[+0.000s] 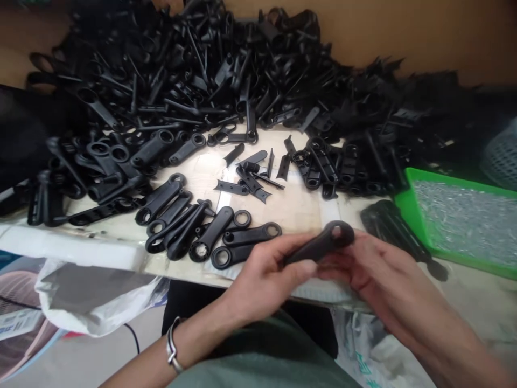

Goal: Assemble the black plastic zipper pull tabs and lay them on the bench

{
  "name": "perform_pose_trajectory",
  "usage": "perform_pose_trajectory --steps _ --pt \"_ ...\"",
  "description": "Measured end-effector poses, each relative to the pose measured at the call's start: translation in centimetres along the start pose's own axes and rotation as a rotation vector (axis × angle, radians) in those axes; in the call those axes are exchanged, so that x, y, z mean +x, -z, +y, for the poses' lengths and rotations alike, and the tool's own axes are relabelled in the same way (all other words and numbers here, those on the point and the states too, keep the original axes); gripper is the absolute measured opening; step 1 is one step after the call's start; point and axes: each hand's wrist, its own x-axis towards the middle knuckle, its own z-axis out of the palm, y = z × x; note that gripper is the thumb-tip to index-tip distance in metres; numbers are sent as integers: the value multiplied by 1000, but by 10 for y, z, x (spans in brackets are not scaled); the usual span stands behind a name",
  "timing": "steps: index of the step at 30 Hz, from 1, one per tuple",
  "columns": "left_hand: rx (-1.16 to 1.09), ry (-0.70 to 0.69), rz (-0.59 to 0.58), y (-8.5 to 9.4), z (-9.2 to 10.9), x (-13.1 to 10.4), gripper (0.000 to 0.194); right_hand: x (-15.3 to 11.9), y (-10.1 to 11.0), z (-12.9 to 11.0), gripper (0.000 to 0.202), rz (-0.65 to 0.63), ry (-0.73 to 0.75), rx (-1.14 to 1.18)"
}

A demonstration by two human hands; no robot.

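Note:
A black plastic arm piece with a round hole at one end is held above the table's front edge. My left hand grips its narrower end between thumb and fingers. Around the holed end, my right hand is closed on the same piece; part of its fingers is hidden behind it. Left of my hands lie several similar holed arm pieces in a loose row. Smaller flat black strips with notched ends are scattered beyond my hands.
A large heap of black parts fills the back of the table. To the right, a green tray holds many small shiny metal pieces, with a dark bundle beside it. A white bag hangs at the lower left.

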Motion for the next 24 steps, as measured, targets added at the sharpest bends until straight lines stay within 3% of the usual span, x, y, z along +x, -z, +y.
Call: perform_pose_trajectory --steps 2,6,10,13,15,17,18,20,22,24 --pt "-101 59 8 -2 -1 -3 38 -6 0 -2 35 4 10 68" --pt "-256 168 25 -8 -1 -9 45 -16 -4 0 42 168 65 44" --pt "-160 105 -13 -9 2 -17 41 -19 -23 3 54 265 162 -194" --pt "331 -94 -38 -1 11 -29 34 -19 -38 2 43 200 236 -356" --pt "736 -331 -15 10 20 -40 35 -18 -39 2 37 86 305 -513" --pt "1078 -614 13 25 28 -52 47 -18 -28 2 38 79 411 -729" --pt "1226 -735 53 34 32 -56 52 -18 -17 2 39 150 468 -834" --pt "1493 -834 190 54 38 -62 58 -21 8 1 37 407 562 -1015" --pt "1710 -797 335 70 43 -64 53 -25 34 -1 35 659 605 -1215" --pt "1856 -705 463 81 47 -62 44 -27 53 -1 36 771 594 -1435"
